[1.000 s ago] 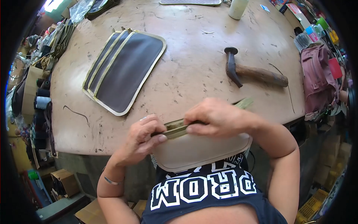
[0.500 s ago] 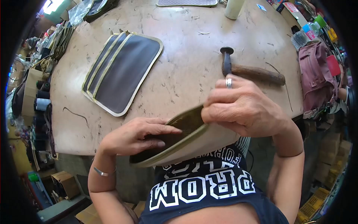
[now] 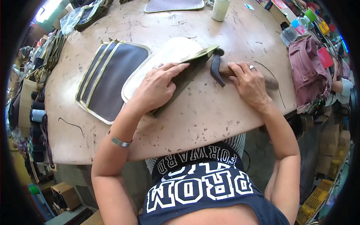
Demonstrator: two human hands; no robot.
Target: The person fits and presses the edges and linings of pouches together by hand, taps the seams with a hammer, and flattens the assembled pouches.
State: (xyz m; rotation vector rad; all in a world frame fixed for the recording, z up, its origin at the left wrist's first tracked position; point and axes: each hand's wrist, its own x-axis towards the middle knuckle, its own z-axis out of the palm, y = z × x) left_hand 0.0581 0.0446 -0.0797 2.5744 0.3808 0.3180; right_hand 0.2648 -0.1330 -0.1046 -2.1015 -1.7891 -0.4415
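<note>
My left hand (image 3: 157,85) lies on a bag piece with a white panel (image 3: 170,54) and a dark side strip with olive edging (image 3: 189,75). Its index finger stretches along the edging while the other fingers curl over the piece. My right hand (image 3: 250,83) is closed round the wooden handle of a hammer (image 3: 215,69), close behind the dark metal head. The hammer rests on the table, its round face touching or just beside the far tip of the bag piece. Partly under the white panel is a dark grey panel (image 3: 120,71) with gold-edged strips.
The worn table (image 3: 180,131) curves in front of me. At its right stand a pink bag (image 3: 311,71) and a water bottle (image 3: 294,32). A pale bottle (image 3: 220,9) and a quilted panel (image 3: 174,5) are at the back. Thread spools (image 3: 37,115) line the left.
The bag piece has gone from above my lap onto the table, overlapping the grey panel. My right hand has let go of it and taken hold of the hammer, whose head has turned.
</note>
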